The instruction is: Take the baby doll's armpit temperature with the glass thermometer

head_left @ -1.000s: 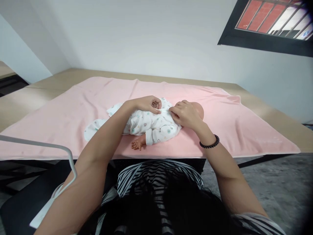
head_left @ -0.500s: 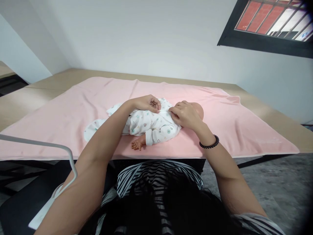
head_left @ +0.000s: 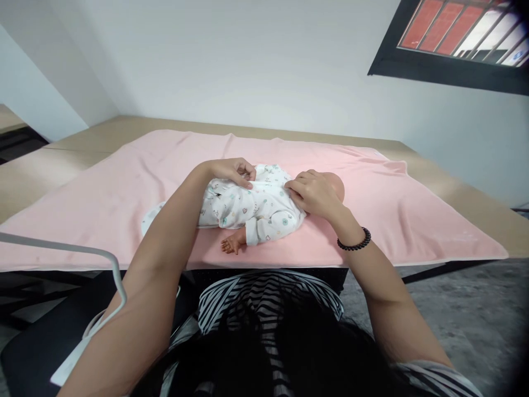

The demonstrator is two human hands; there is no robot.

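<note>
A baby doll (head_left: 334, 184) lies on its back on a pink blanket (head_left: 124, 193), its head to the right. It wears a white patterned romper (head_left: 268, 207), and one bare doll hand (head_left: 233, 241) sticks out of the cuff nearest me. My left hand (head_left: 236, 170) is at the romper's front near the doll's waist, thumb and fingers pinched on the front edge of the cloth. At the collar, my right hand (head_left: 309, 190) grips the romper with fingers curled and covers the doll's neck and part of its face.
The blanket covers most of a wooden table (head_left: 99, 135) set against a white wall. A grey cable (head_left: 74, 246) crosses the lower left, over my left forearm. A black chair (head_left: 45, 342) stands below, and a barred window (head_left: 450, 33) is at upper right.
My left hand has slid left along the romper's front, from the chest towards the waist, uncovering more of the front seam. My right hand stays at the collar.
</note>
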